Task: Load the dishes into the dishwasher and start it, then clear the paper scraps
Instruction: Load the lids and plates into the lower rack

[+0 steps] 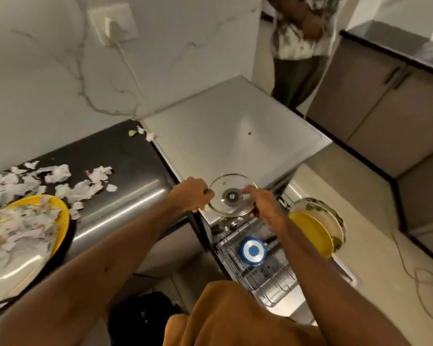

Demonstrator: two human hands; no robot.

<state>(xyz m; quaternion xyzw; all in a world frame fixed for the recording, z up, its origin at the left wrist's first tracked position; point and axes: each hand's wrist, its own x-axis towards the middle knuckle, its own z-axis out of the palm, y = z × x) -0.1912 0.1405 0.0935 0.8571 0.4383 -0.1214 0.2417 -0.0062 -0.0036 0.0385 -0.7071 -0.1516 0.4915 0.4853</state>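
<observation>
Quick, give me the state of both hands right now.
Left hand: closed, gripping the left rim of the round clear glass pot lid.
Right hand: closed, gripping the same lid's right rim.

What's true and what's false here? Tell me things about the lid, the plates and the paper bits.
1. The left hand and the right hand hold the glass lid. True.
2. The dishwasher rack is empty. False: the rack holds a blue round item.
3. Many paper scraps lie on the dark counter. True.
4. The plate standing in the rack is red. False: it is a yellow plate.
</observation>
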